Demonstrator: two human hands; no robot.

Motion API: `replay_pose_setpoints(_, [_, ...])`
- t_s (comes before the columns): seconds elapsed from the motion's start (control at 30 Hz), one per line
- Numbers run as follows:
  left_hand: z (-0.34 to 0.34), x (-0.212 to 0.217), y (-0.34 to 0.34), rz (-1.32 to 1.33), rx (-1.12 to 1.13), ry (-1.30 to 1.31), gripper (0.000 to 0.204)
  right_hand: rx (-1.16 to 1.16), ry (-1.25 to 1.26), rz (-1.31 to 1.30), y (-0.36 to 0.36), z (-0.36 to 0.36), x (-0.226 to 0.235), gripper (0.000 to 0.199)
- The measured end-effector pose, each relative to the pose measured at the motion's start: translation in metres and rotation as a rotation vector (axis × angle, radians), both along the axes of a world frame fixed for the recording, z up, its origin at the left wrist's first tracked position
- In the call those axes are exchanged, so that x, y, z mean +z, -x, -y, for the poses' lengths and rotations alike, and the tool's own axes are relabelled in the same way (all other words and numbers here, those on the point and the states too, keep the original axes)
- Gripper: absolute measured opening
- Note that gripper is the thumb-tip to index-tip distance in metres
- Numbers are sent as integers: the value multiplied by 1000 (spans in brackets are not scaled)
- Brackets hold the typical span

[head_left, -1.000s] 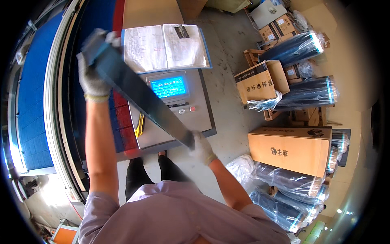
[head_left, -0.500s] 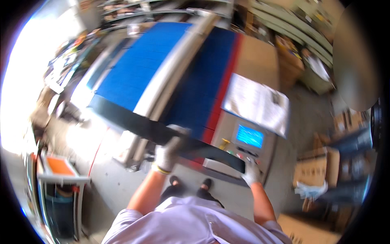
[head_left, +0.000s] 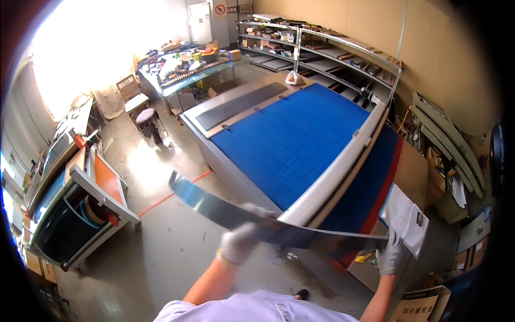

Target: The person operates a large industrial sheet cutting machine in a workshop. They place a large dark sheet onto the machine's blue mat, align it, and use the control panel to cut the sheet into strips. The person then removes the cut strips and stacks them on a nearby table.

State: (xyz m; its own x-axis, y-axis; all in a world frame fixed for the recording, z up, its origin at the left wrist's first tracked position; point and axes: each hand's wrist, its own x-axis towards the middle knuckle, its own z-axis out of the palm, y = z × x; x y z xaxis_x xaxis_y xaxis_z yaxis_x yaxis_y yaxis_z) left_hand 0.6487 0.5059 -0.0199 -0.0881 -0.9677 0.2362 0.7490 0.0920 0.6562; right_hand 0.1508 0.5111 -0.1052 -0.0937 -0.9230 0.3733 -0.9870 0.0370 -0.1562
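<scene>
A long, thin, flexible strip [head_left: 316, 237], dark and glossy with a shiny free end at the left, stretches bowed across the space before me. My left hand [head_left: 240, 242], in a white glove, is closed around it left of its middle. At its right end my gloved right hand [head_left: 389, 256] grips the edge, fingers over the top. Both hands are in front of the near side of a large machine table with a blue bed [head_left: 300, 139]. The strip hides part of that table's near edge.
A pale beam [head_left: 338, 166] crosses the blue bed. A clipboard with papers [head_left: 405, 220] lies on its right side. A wheeled rack with an orange panel [head_left: 107, 182] stands left, a stool [head_left: 146, 116] behind it. Metal shelves [head_left: 348, 51] and a cluttered table [head_left: 185, 83] are farther back.
My view has swung to the left, and I have turned with the strip still in both hands. The control screen seen before is now out of sight.
</scene>
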Motion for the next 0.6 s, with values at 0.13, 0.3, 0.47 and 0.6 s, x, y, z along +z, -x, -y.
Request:
replay_pose_setpoints(0.13, [-9,-1,-194,-359,306,143,48,388,259,-42,-212,55,105,86])
replay_pose_setpoints(0.3, [-53,-71,-437,-324,811,-24,57,902,50,-101,-431,104,121,77])
replay_pose_setpoints(0.47, [-88,-219,-568,-483,1220,-482,55,1047,-426,-440,-567,141,57,64])
replay_pose_setpoints(0.6, [-91,-292,-632,-631,1212,-633,45,1094,-608,-444,-645,204,6,66])
